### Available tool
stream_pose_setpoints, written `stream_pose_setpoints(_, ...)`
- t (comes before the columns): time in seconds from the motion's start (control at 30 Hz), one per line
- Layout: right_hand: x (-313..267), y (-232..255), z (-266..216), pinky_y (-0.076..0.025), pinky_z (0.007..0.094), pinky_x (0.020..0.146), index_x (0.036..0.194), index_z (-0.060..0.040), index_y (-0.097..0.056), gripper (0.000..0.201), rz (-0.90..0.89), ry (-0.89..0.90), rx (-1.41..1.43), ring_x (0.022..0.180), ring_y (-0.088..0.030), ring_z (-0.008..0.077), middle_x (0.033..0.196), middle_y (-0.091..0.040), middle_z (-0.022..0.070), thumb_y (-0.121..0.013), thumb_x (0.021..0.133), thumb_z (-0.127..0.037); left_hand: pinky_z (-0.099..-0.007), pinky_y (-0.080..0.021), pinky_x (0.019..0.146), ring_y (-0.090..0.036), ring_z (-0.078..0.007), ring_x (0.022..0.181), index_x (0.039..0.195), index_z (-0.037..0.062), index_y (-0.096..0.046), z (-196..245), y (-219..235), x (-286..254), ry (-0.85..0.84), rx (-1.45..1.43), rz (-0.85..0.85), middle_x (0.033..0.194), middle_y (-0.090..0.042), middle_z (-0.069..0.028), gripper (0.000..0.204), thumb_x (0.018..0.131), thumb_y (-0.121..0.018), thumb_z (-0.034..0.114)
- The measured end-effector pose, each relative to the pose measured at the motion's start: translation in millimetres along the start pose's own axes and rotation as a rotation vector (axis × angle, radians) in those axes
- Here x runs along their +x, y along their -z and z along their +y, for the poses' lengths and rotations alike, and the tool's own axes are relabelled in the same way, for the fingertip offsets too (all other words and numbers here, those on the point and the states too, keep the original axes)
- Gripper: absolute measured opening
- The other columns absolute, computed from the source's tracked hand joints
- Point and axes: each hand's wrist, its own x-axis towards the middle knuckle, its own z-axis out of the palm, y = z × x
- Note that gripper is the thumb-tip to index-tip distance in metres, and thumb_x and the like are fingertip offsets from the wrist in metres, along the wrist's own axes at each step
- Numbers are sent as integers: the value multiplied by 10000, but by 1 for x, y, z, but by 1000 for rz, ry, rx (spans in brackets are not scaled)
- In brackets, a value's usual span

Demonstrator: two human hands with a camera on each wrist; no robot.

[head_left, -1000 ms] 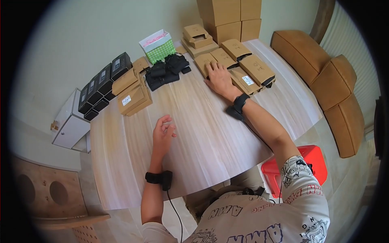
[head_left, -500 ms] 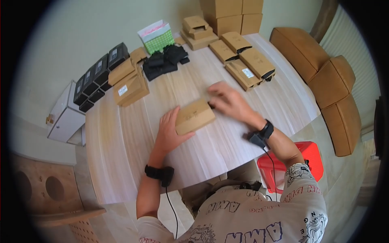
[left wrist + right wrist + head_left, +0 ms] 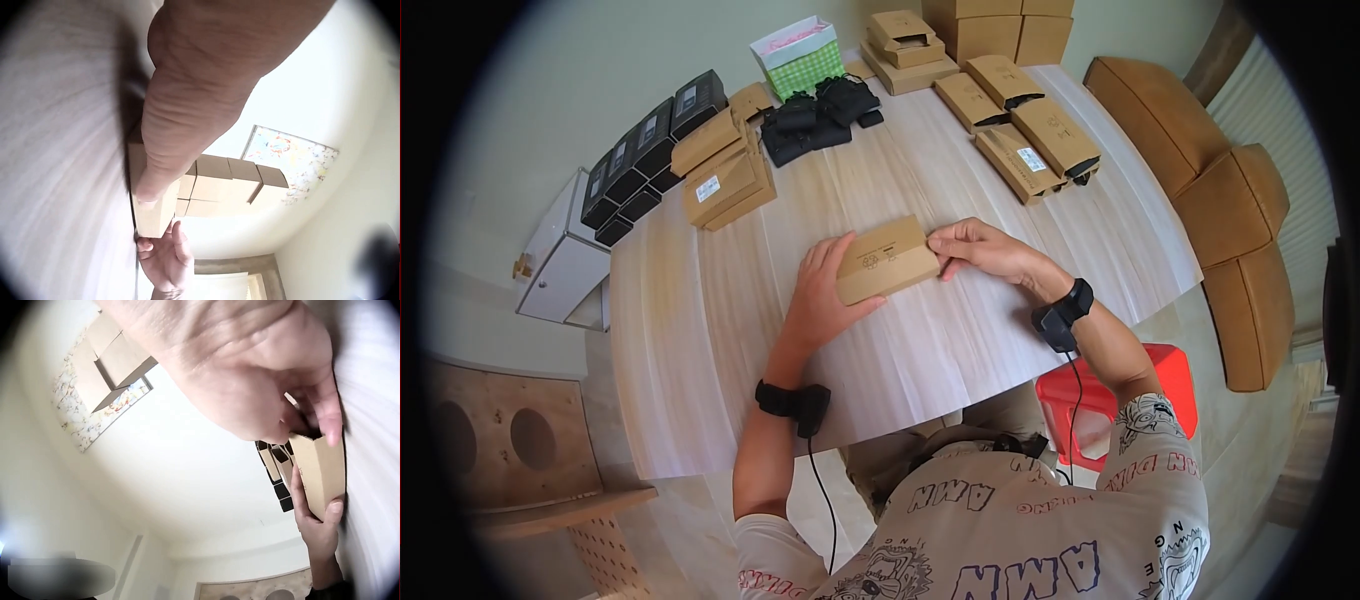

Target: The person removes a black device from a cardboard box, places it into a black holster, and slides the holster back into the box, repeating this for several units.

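A small brown cardboard box with dark print on top lies on the table in front of the person. The left hand grips its left end, thumb along the near side and fingers over the far edge. At the opposite end, the right hand has its thumb and curled fingers on the box's edge. The right wrist view shows that end of the box open and dark inside, with the fingertips right at the opening. In the left wrist view the left thumb presses the side of the box.
Several similar cardboard boxes lie at the back right, some with black material showing. Black pouches and a green checked bag stand at the back. Black boxes and more cardboard boxes line the left side.
The right hand has brought one cardboard box from the back-right group to the middle. The left hand has moved onto it, and the right hand has settled at its right end.
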Motion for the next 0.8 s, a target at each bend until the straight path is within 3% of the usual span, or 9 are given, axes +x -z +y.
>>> stream_pose_setpoints(0.13,-6,-6,3,-570,263,823,1171,33,-765,275,34,130,-198,888,-666,100,981,-733,28,-664,1069,-201,-495,-426,1142,-529,-408,1309,1507,-19,-492,2,-1,1,-25,6,24,1401,-560,-206,918,757,-930,278)
stream_pose_setpoints(0.2,-10,-14,1,-557,262,822,1138,37,-774,268,226,262,-431,857,-655,101,945,-723,21,-687,1061,-205,-493,-411,1162,-497,-422,1362,1535,-19,-468,3,0,0,-11,21,0,1463,-525,-229,931,781,-914,296)
stream_pose_setpoints(0.23,-11,-13,-3,-557,262,822,1138,37,-774,268,224,261,-430,857,-655,101,945,-723,21,-687,1061,-205,-493,-411,1162,-497,-422,1362,1535,-19,-468,3,0,-1,-9,21,0,1463,-525,-229,931,781,-914,296)
stream_pose_setpoints(0.33,-12,-8,-5,-559,268,811,1125,38,-778,282,129,130,-351,835,-650,95,901,-723,27,-681,1067,-220,-487,-391,1186,-452,-438,1423,1576,-18,-428,9,0,-3,-64,194,-4,1552,-465,-253,938,822,-884,304)
stream_pose_setpoints(0.4,-10,-8,-5,-573,270,767,1125,37,-780,287,107,64,-230,804,-665,93,874,-730,37,-671,1073,-223,-496,-337,1237,-358,-473,1523,1622,-34,-358,16,-1,-4,-83,356,-48,1663,-363,-271,874,923,-791,261)
stream_pose_setpoints(0.6,-11,-8,-10,-611,261,650,1201,37,-745,298,-10,-100,-67,739,-744,135,931,-750,63,-670,1069,-220,-506,-260,1300,-240,-482,1593,1624,-79,-317,27,-11,-5,-24,197,-94,1706,-280,-294,731,1008,-653,126)
stream_pose_setpoints(0.8,-14,-12,-18,-619,248,617,1253,30,-694,305,-36,-174,135,782,-787,170,1006,-757,82,-677,1055,-201,-475,-258,1310,-227,-437,1612,1626,-96,-296,30,-10,-3,-12,260,-141,1723,-261,-273,745,1004,-650,110)
